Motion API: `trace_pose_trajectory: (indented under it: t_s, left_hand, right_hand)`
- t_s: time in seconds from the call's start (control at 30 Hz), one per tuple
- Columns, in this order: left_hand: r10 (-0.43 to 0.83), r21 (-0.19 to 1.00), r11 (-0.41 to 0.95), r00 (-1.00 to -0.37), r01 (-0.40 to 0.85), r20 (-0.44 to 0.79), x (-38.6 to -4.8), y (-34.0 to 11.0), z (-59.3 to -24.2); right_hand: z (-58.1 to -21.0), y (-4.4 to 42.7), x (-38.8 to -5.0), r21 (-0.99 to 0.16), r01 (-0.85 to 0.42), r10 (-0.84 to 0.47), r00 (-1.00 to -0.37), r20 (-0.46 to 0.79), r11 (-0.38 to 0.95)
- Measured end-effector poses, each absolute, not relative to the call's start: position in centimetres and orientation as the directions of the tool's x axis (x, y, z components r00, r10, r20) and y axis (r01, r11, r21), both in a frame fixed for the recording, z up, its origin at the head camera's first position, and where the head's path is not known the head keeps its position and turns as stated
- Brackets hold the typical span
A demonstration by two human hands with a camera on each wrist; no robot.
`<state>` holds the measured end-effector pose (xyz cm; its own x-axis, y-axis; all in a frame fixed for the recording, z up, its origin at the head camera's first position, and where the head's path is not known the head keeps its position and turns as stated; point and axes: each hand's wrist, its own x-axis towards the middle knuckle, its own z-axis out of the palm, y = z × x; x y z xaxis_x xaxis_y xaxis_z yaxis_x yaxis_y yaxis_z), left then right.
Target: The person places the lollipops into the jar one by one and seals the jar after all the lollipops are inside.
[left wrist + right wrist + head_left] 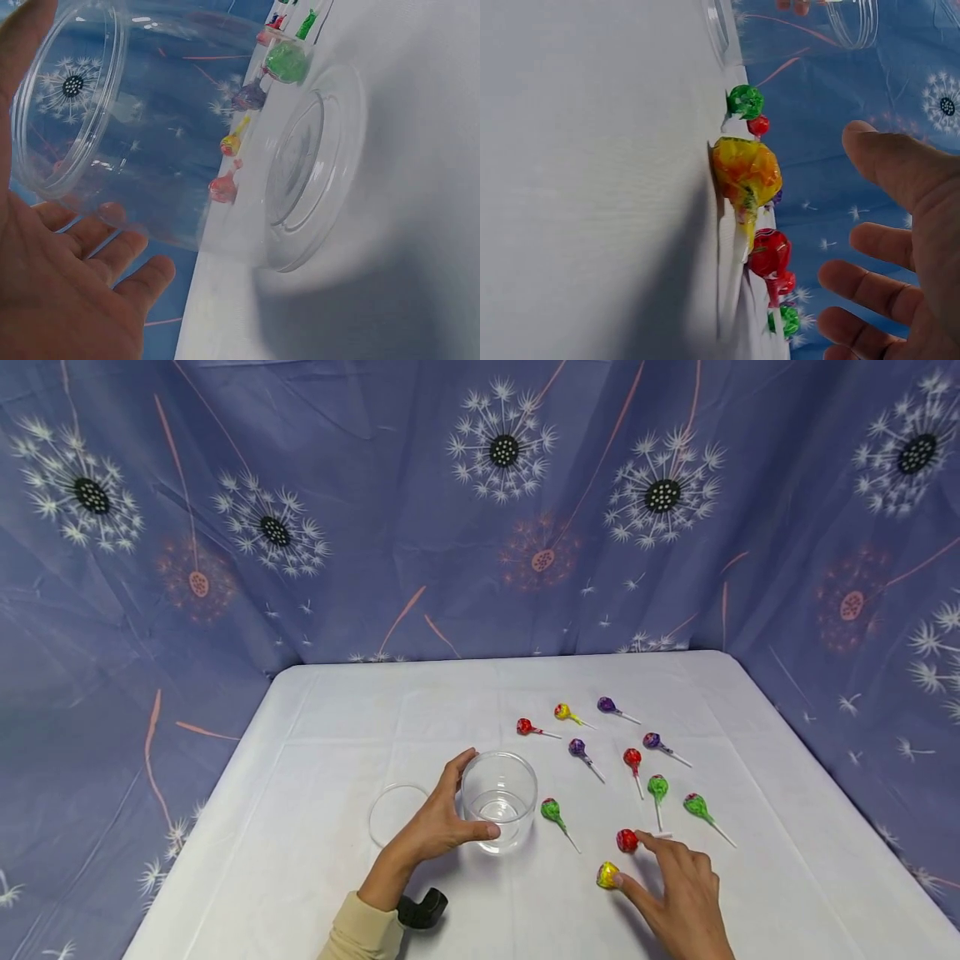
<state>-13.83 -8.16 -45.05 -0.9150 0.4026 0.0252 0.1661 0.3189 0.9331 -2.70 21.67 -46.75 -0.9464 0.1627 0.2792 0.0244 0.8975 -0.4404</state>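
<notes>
A clear plastic jar stands without a lid on the white cloth. My left hand holds it near the rim, thumb on the near side and fingers round the far side; the left wrist view shows the jar bottom at the cloth. My right hand hovers with spread fingers over a yellow lollipop and a red lollipop. In the right wrist view, a gap shows between those fingers and the yellow lollipop. The hand hides part of the sticks.
Several more wrapped lollipops lie to the right of the jar, among them a green lollipop close by and a purple lollipop farther back. A clear round lid lies left of the jar. A patterned curtain hangs behind the table.
</notes>
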Motion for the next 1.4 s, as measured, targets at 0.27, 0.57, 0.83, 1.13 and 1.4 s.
trace_pose_trajectory:
  t_s: [0.27,0.57,0.83,1.13,1.4]
  left_hand:
    - [0.400,0.937,0.315,-0.917,0.148,0.010,-13.8,-8.0,-45.3]
    - [0.406,0.936,0.308,-0.913,0.168,0.030,-13.8,-7.7,-45.5]
    - [0.396,0.931,0.328,-0.918,0.161,0.020,-13.7,-7.6,-45.5]
    - [0.406,0.938,0.304,-0.914,0.167,0.031,-13.7,-7.6,-45.6]
    - [0.398,0.943,0.299,-0.917,0.150,0.020,-13.7,-7.4,-45.2]
  right_hand:
    - [-47.4,21.7,-2.2,-0.476,0.030,0.178,-0.947,0.268,0.879]
    - [-47.5,22.1,-1.8,-0.497,0.177,0.214,-0.977,0.018,0.850]
    - [-47.9,22.5,-1.2,-0.490,0.232,0.219,-0.972,-0.086,0.840]
    - [-48.5,22.7,-1.1,-0.488,0.202,0.203,-0.978,-0.050,0.849]
    - [-48.8,22.9,-1.1,-0.496,0.240,0.215,-0.971,-0.107,0.835]
